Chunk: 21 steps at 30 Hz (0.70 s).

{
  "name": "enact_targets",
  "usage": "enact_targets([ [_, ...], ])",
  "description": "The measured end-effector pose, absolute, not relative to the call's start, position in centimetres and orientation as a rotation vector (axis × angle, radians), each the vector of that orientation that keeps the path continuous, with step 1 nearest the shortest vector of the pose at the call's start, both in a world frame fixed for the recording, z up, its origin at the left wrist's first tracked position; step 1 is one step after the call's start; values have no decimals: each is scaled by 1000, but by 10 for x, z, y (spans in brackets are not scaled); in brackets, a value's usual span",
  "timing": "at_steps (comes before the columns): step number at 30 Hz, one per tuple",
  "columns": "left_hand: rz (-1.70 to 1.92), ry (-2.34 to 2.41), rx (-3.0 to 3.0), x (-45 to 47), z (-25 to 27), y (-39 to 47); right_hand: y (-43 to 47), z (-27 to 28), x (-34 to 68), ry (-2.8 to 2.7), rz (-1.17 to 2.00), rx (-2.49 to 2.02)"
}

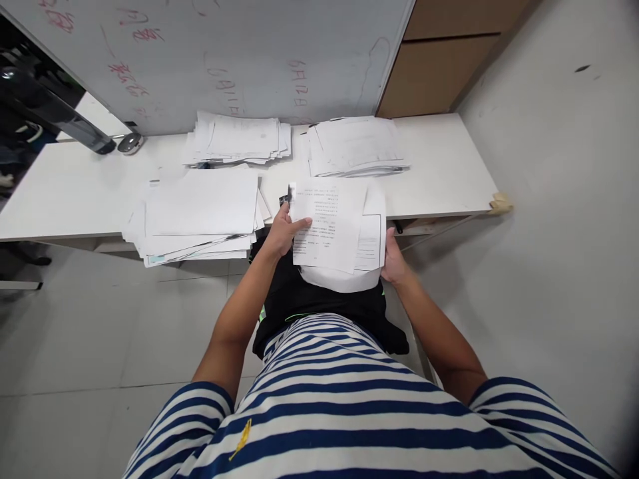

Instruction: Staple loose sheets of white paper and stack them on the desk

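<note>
Your printed sheet is mid-frame, just right of center, over the desk's front edge and your lap. Long axis runs up-down in the frame, top leaning slightly right; text lines run across. Can't tell which end is the head, print too small. Under it, a bordered sheet shows at the right, and a pale blank sheet curves out at the bottom. Your left hand has the printed sheet clamped at its left edge: thumb flat on top pointing right, other fingers mostly hidden. Your right hand is at the bordered sheet's right edge, thumb up along it, fingers out of sight behind; looks closed on the papers. Both forearms come up from the lower frame, angling inward, elbows bent out. Loose paper stacks around it: lower-left stack just beside your left hand, upper-left stack and upper-right stack against the whiteboard.
</note>
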<state>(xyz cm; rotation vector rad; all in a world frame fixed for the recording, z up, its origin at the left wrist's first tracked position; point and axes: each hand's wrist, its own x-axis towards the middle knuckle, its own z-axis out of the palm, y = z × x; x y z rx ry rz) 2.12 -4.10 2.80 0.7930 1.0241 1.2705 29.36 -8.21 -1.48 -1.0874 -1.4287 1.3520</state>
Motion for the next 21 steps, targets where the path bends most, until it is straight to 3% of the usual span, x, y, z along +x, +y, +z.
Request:
enact_targets([
  [6,1262,1013,813,17,25,-42,-83,-1,298,-1097,1400,-1080],
  [21,1305,979,756,17,30,-54,-100,-16,289,-1093,1367,-1311],
])
